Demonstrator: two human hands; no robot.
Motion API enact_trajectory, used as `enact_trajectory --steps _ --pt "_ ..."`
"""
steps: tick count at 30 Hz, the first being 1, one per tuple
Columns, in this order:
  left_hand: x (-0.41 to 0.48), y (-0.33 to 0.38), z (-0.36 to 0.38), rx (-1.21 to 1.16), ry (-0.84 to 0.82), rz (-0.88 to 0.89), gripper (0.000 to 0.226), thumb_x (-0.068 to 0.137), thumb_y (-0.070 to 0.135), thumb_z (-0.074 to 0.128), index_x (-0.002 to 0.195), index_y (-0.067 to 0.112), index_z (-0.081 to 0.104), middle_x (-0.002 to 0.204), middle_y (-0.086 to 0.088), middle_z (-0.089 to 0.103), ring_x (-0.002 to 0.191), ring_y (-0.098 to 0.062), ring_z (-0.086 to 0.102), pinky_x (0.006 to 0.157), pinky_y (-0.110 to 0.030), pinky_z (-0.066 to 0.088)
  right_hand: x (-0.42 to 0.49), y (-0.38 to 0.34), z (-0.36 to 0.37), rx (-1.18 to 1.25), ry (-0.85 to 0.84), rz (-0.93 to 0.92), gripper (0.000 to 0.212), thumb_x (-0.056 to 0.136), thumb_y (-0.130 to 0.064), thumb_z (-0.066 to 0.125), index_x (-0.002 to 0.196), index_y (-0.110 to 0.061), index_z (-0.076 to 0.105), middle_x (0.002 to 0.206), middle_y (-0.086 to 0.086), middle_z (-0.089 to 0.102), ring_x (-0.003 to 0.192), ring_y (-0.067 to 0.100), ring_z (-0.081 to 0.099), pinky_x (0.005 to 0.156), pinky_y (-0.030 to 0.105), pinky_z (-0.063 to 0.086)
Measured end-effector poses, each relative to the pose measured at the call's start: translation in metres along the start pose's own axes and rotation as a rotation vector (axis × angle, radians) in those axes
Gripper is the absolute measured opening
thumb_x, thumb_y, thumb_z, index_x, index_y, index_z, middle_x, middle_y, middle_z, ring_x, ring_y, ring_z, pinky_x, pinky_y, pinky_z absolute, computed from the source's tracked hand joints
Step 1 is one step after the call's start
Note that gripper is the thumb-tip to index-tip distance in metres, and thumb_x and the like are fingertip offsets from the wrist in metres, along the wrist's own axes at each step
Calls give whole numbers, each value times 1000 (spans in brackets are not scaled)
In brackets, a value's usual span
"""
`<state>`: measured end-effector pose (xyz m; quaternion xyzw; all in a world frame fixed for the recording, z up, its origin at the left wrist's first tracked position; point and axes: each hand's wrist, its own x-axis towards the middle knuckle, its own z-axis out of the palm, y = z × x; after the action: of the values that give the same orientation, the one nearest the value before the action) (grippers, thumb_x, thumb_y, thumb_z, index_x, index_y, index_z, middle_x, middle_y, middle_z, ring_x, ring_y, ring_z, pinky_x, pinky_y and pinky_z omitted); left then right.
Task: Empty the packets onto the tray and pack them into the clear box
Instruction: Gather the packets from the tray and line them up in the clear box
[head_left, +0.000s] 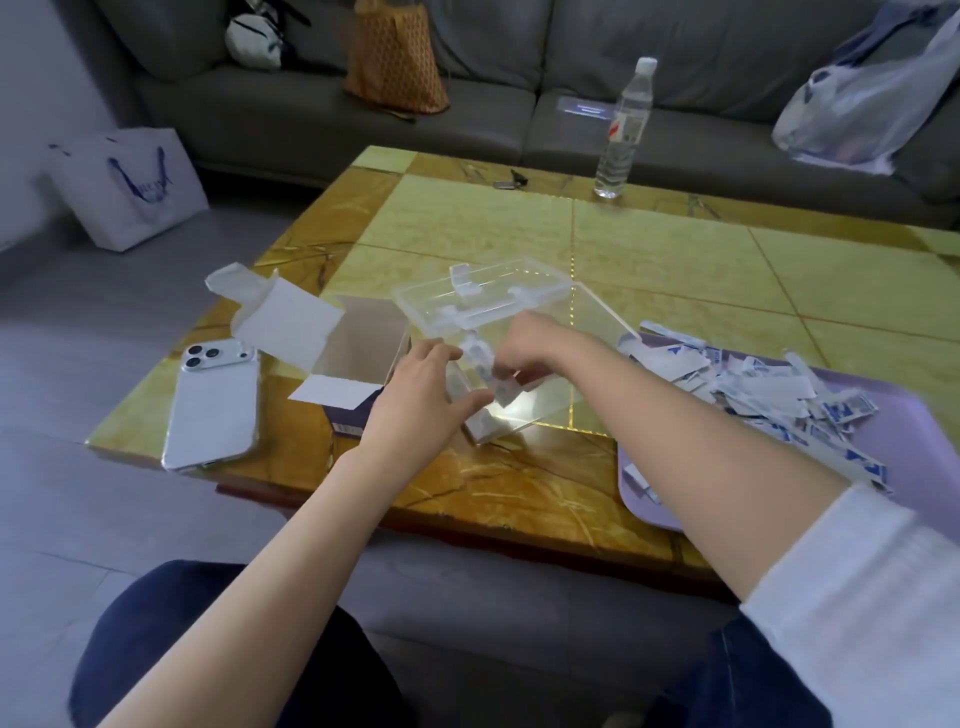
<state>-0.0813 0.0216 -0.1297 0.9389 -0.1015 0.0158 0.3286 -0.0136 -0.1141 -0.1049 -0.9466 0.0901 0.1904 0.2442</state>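
- The clear box (582, 332) stands on the tabletop (649, 249) straight ahead. Its lid (483, 291) is thrown back on the far side, and both hands are at its open mouth.
- The right hand (535, 343) reaches in from above with fingers (506, 366) curled down, pinching a few packets (501, 387) low inside the box's left end. They hang roughly upright, long axis top to bottom.
- The left hand (415, 395) lies at the box's left wall. Its fingers are fairly straight, with the thumb stretched toward the held packets. It seems to steady the box or guide them, but holds nothing that I can see.
- The loose heap of packets lies on the lilac tray (904, 431), to the right of the box and just beside it, under the right forearm. For the next handful the right hand is the nearer one and would have to travel rightward; the left would need to cross the box.
- Strips in the heap point every way, so each pick probably needs squaring before it drops in.
- Writing: the packets bear blue marks too small to read. The open carton (363, 338) left of the box shows a barcode strip on its near side and no legible name. The bottle (623, 135) label has a red mark, unreadable. The phone (213, 410) lies back-up with no text visible.
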Motion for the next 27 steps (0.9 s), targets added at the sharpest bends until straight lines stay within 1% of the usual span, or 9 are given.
enact_trajectory --steps 3,6,9,13,16,19,22,24,27 --pt "-1 -1 1 -18 2 8 59 86 39 62 135 13 43 144 -2 36 133 -16 34 103 -28 31 4 -10 7 -18 -160 29 18 86 -2 61 69 -3 54 61 8 60 68 22 64 70 30 54" --pt "0 -2 1 -19 5 17 58 87 38 61 136 13 43 144 -1 35 132 -16 34 101 -25 30 8 -16 14 -81 -258 43 19 90 -6 57 71 -3 54 47 6 60 55 17 61 68 28 53" --pt "0 -2 2 -11 7 22 56 87 37 60 135 12 43 144 -1 35 131 -16 35 101 -25 30 6 -18 14 -195 -267 29 22 92 -10 55 70 -6 53 40 2 57 39 11 57 60 24 48" --pt "2 -1 2 -9 4 25 57 88 35 60 137 12 42 146 -1 33 132 -16 35 102 -27 31 8 -19 17 -185 -233 16 21 89 -6 56 69 -6 50 59 5 57 57 17 54 66 26 48" --pt "4 0 3 -15 10 24 57 88 33 60 137 12 41 146 -1 34 131 -16 36 100 -24 30 11 -18 18 -156 -245 9 24 89 1 47 66 -6 51 38 2 55 55 16 54 59 24 46" --pt "5 1 3 -15 10 21 58 88 35 61 137 12 41 145 0 34 130 -16 37 100 -24 30 14 -16 18 -128 -216 -18 26 92 -1 41 68 -7 48 60 6 54 54 16 52 55 23 44" --pt "6 1 3 -5 9 22 58 88 36 60 138 12 41 145 0 34 129 -15 37 99 -23 31 15 -13 19 -124 -207 -38 29 93 -1 37 66 -9 45 61 6 50 51 15 50 49 22 41" --pt "6 2 3 3 5 21 59 88 37 60 138 12 41 144 0 34 130 -15 37 99 -23 30 15 -12 17 -106 -234 -70 29 92 0 35 66 -8 46 65 8 54 60 20 56 60 26 47" --pt "7 3 1 20 -14 14 60 87 38 60 138 12 41 145 -1 34 131 -16 36 101 -26 31 13 -10 13 -79 -200 -127 22 92 1 34 86 -2 55 101 17 64 95 31 64 83 36 50"
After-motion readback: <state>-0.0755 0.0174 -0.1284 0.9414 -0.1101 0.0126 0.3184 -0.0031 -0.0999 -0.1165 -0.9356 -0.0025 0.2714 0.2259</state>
